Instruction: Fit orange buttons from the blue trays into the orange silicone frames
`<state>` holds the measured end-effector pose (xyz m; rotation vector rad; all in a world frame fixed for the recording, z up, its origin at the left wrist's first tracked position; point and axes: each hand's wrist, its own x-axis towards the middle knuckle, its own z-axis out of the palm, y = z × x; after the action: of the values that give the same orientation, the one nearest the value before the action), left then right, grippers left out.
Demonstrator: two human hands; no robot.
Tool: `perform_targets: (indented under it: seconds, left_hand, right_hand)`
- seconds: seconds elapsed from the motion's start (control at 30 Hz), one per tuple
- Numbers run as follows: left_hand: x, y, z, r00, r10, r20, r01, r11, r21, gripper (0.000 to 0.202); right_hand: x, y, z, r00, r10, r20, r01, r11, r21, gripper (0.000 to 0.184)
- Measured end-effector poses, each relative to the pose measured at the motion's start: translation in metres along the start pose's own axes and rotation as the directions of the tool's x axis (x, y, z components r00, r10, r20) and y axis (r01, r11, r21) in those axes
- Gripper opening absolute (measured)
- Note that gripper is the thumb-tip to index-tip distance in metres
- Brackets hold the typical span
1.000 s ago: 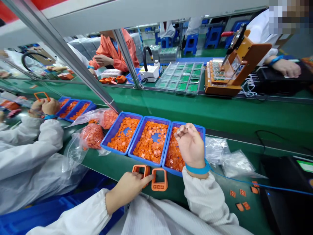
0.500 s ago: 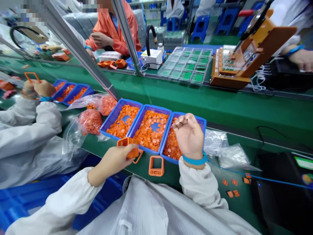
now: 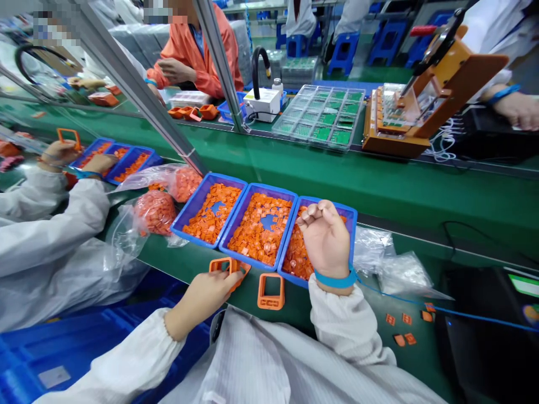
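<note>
My left hand [image 3: 199, 306]: fingers [image 3: 232, 278] clamped on an orange plastic frame [image 3: 219, 265] at 11 o'clock, by the middle blue tray's [image 3: 269, 191] near edge. My right hand [image 3: 326, 241]: fingers [image 3: 311, 209] curled together above the next tray [image 3: 354, 235], 1 o'clock. A second frame [image 3: 270, 300] lies between, on open tabletop [image 3: 298, 311].

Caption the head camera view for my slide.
Left hand holds an orange plastic frame while right hand hovers over a blue tray of orange pieces.

Long green assembly bench [image 3: 379, 191] w/ alum. frame posts [image 3: 221, 56], blue plastic stools [image 3: 343, 53] on green floor [image 3: 368, 72] beyond, blue crates [image 3: 84, 342] below bench, bright even light
</note>
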<state>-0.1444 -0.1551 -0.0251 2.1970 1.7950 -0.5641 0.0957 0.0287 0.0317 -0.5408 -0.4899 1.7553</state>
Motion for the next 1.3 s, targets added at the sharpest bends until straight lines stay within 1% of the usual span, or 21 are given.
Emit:
perform_targets:
  seconds: [0.1,0.2,0.27,0.37,0.5,0.67,0.77,0.83,0.93,1.03,1.1,1.13,1.17,1.2,1.23,1.27,1.3]
  left_hand:
    - [0.005,0.008,0.007,0.997,-0.081,-0.010,0.080,0.997,-0.016,0.045]
    - [0.006,0.018,0.010,0.989,-0.143,0.025,0.144,0.987,-0.072,0.049]
    - [0.007,0.024,0.011,0.982,-0.178,0.058,0.183,0.978,-0.097,0.050]
    - [0.010,0.029,0.007,0.970,-0.226,0.091,0.235,0.968,-0.091,0.055]
    - [0.014,0.029,0.002,0.968,-0.230,0.099,0.238,0.968,-0.081,0.060]
    - [0.015,0.026,0.002,0.975,-0.179,0.128,0.191,0.978,-0.083,0.058]
    - [0.009,0.026,0.001,0.978,-0.169,0.118,0.182,0.978,-0.103,0.053]
    - [0.001,0.024,-0.004,0.978,-0.184,0.095,0.194,0.974,-0.115,0.045]
    - [-0.014,0.017,-0.021,0.972,-0.230,0.047,0.235,0.961,-0.146,0.035]
    - [-0.027,0.004,-0.040,0.954,-0.297,-0.026,0.288,0.940,-0.182,0.031]
    - [-0.031,-0.003,-0.047,0.938,-0.344,-0.052,0.329,0.926,-0.187,0.028]
    - [-0.033,-0.006,-0.048,0.930,-0.363,-0.055,0.348,0.919,-0.184,0.026]
    - [-0.033,-0.008,-0.048,0.924,-0.379,-0.054,0.364,0.914,-0.181,0.025]
    - [-0.034,-0.010,-0.046,0.918,-0.393,-0.055,0.378,0.908,-0.180,0.025]
    - [-0.034,-0.011,-0.044,0.911,-0.408,-0.059,0.392,0.902,-0.179,0.024]
    - [-0.034,-0.012,-0.041,0.901,-0.430,-0.065,0.414,0.893,-0.177,0.025]
    - [-0.034,-0.013,-0.039,0.886,-0.458,-0.075,0.441,0.882,-0.168,0.026]
  right_hand:
    - [-0.001,-0.002,0.000,1.000,-0.013,-0.009,0.013,1.000,0.003,0.010]
    - [-0.001,-0.004,0.000,1.000,-0.023,-0.013,0.023,1.000,0.009,0.009]
    - [0.000,-0.004,0.000,1.000,-0.024,-0.013,0.024,1.000,0.016,0.008]
    - [-0.001,-0.002,0.001,1.000,-0.013,-0.010,0.013,1.000,0.027,0.009]
    - [-0.002,0.000,0.003,1.000,-0.002,0.009,0.001,1.000,0.028,0.009]
    - [-0.006,0.003,0.006,0.999,0.010,0.047,-0.011,0.999,0.031,0.008]
    - [-0.008,0.006,0.008,0.998,0.018,0.064,-0.020,1.000,0.021,0.007]
    - [-0.009,0.008,0.009,0.997,0.030,0.073,-0.031,1.000,0.005,0.007]
    - [-0.012,0.014,0.009,0.994,0.057,0.097,-0.054,0.998,-0.034,0.007]
    - [-0.016,0.020,0.011,0.975,0.123,0.183,-0.095,0.983,-0.156,0.007]
    - [-0.022,0.023,0.013,0.942,0.173,0.288,-0.074,0.943,-0.324,0.006]
    - [-0.025,0.026,0.016,0.909,0.204,0.363,-0.027,0.899,-0.437,0.005]
    - [-0.028,0.029,0.019,0.861,0.245,0.445,0.050,0.831,-0.554,0.004]
    - [-0.031,0.033,0.022,0.792,0.305,0.529,0.159,0.734,-0.660,0.005]
    - [-0.035,0.039,0.026,0.704,0.377,0.602,0.291,0.620,-0.729,0.007]
    - [-0.039,0.047,0.029,0.610,0.453,0.650,0.418,0.513,-0.750,0.013]
    - [-0.043,0.056,0.033,0.519,0.513,0.684,0.560,0.401,-0.725,0.017]
